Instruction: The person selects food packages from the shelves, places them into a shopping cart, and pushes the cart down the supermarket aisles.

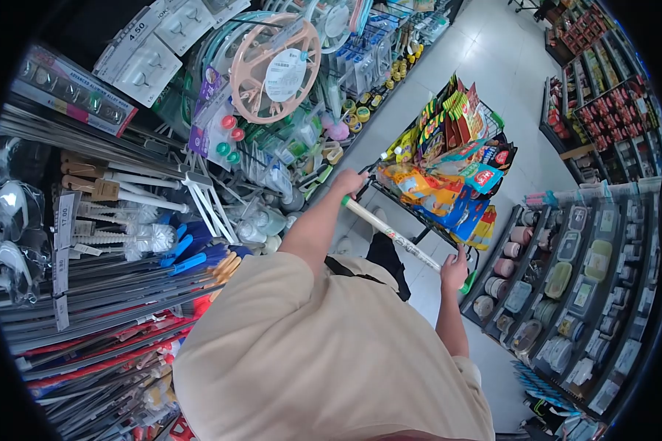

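Observation:
A shopping cart's handle bar (393,235), white with green ends, runs slantwise in front of my body. My left hand (350,182) is closed at its upper left end, on the cart frame beside the green part. At the lower right end my right hand (454,270) is wrapped round the handle near the other green end. Beyond the bar, the cart is heaped with colourful snack packets (449,169), among them orange, blue and yellow bags.
Hanging household goods, brushes (151,239) and long poles (110,309) crowd the left side close to my left arm. Shelves of plastic containers (559,279) stand at the right. A tiled aisle floor (485,37) stretches ahead, with red-packaged goods (614,117) along its right.

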Motion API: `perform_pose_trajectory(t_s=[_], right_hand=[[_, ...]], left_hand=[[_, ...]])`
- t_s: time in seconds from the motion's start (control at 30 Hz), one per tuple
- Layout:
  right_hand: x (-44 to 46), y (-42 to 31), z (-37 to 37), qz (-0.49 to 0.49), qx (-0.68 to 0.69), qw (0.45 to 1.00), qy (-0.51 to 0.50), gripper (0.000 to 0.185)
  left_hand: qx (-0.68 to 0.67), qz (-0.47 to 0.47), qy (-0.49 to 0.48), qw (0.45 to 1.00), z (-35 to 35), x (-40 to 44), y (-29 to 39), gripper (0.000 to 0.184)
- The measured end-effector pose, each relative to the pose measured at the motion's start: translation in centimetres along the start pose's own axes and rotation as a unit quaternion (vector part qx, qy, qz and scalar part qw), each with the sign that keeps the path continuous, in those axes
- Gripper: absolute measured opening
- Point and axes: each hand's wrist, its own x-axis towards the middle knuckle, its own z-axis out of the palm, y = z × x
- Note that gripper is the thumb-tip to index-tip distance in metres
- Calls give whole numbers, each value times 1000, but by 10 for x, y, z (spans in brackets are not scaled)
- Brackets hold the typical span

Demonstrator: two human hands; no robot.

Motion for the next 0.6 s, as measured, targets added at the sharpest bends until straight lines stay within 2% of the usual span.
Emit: perform_pose_trajectory(t_s=[0.4, 0.6], right_hand=[[-2, 0, -3, 21, -10, 1000, -21, 42], [-7, -3, -4, 21, 2, 1000, -21, 42]], left_hand=[[2, 11, 7, 1000, -1, -13, 2, 54], [-66, 26, 12, 997, 1, -5, -12, 55]])
